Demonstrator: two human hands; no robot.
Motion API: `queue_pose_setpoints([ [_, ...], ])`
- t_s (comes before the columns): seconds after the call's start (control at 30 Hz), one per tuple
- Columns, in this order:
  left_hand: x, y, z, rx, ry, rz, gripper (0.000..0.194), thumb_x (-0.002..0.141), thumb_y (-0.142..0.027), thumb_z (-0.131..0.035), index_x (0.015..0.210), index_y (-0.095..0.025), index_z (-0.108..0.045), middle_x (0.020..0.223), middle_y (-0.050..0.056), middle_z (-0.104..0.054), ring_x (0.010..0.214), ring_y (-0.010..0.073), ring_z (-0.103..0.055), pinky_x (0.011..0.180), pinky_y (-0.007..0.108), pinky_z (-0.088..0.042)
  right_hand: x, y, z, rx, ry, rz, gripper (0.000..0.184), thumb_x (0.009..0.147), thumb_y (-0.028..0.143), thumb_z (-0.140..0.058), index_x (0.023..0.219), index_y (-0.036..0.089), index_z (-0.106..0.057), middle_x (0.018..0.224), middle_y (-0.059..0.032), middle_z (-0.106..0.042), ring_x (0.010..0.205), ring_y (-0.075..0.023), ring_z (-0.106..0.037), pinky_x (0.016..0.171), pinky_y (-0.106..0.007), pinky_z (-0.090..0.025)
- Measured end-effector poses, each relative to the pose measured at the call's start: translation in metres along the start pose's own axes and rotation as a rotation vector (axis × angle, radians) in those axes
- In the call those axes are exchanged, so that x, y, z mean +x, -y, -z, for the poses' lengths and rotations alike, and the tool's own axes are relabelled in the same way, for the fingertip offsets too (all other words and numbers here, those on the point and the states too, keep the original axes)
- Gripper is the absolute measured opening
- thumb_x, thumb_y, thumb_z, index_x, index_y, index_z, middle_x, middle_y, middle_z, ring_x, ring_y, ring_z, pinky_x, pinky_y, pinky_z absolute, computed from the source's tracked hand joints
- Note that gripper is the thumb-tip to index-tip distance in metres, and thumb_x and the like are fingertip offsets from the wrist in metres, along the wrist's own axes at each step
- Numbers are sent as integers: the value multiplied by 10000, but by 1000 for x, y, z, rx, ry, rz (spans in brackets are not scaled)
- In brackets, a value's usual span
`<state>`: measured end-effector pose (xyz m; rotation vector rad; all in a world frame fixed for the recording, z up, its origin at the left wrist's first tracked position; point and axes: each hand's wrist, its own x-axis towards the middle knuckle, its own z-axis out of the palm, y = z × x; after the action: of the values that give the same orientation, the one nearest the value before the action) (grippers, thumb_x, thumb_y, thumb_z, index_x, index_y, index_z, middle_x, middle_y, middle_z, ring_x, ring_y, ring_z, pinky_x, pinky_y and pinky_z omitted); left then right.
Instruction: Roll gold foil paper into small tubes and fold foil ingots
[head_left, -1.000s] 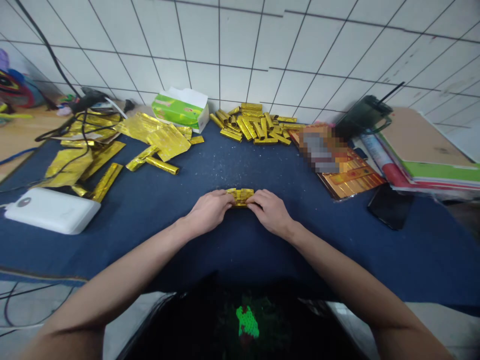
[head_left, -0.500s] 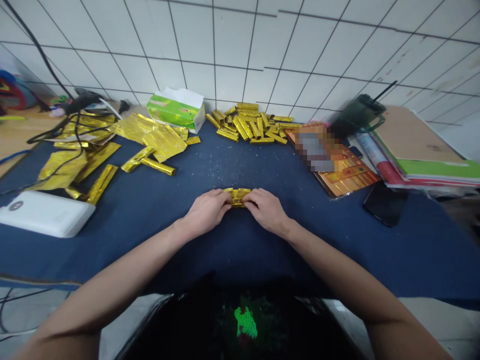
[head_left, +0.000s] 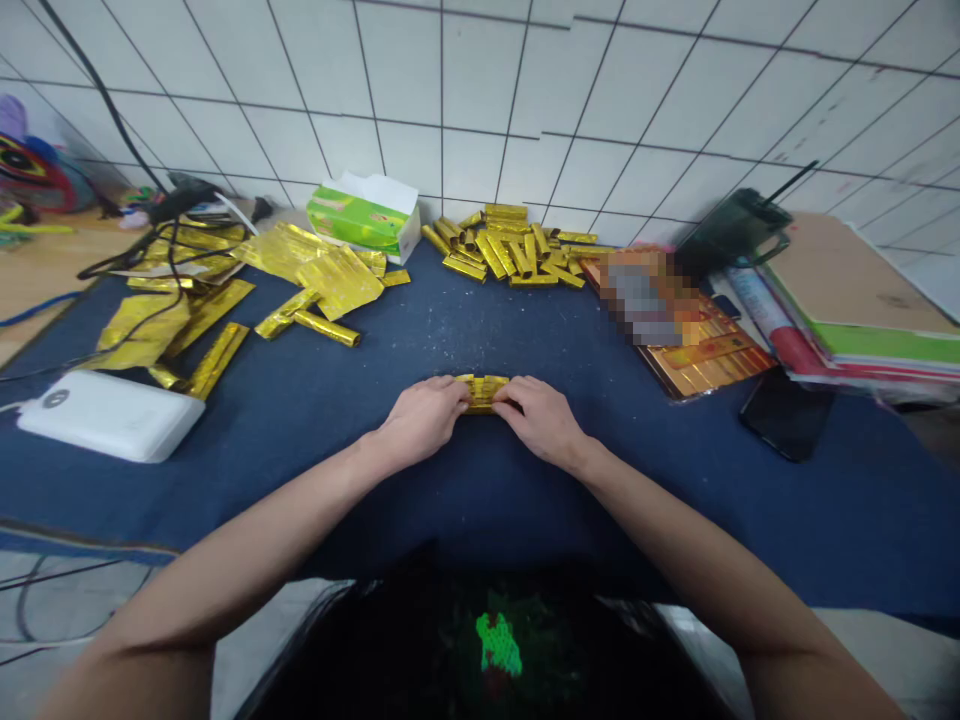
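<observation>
A small folded piece of gold foil paper [head_left: 481, 394] lies low over the blue cloth [head_left: 480, 490] between my hands. My left hand [head_left: 429, 415] grips its left end, fingers closed. At its right end, my right hand [head_left: 541, 420] pinches it between thumb and fingers. The ends of the foil are hidden under my fingertips. Further back by the wall is a heap of folded gold foil rolls [head_left: 514, 250]. To the left lie loose gold foil sheets [head_left: 341, 283] and a single foil roll [head_left: 328, 328].
A green tissue box [head_left: 360, 222] stands against the tiled wall. At left are a white power bank [head_left: 112, 418] and black cables [head_left: 174, 205]. On the right sit an orange foil packet [head_left: 705, 360], a black phone [head_left: 786, 412], a dark mug [head_left: 731, 235] and stacked folders [head_left: 862, 270].
The whole view has shifted slightly, so things appear a little further right. Both hands keep hold of the foil piece, with only small finger movement.
</observation>
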<state>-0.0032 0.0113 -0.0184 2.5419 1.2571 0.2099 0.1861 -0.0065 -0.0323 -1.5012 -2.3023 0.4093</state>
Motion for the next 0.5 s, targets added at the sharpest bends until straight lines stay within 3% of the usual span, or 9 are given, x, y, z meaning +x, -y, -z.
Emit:
queue_pose_setpoints([
  [0.5, 2, -3, -2, 63, -19, 142, 114, 851, -258, -461, 843, -175, -539, 830, 25, -624, 779, 169, -592, 684, 268, -438, 2, 4, 1, 8, 26, -69, 96, 818, 188, -511, 758, 186, -586, 785, -8, -605, 724, -136, -541, 675, -265, -376],
])
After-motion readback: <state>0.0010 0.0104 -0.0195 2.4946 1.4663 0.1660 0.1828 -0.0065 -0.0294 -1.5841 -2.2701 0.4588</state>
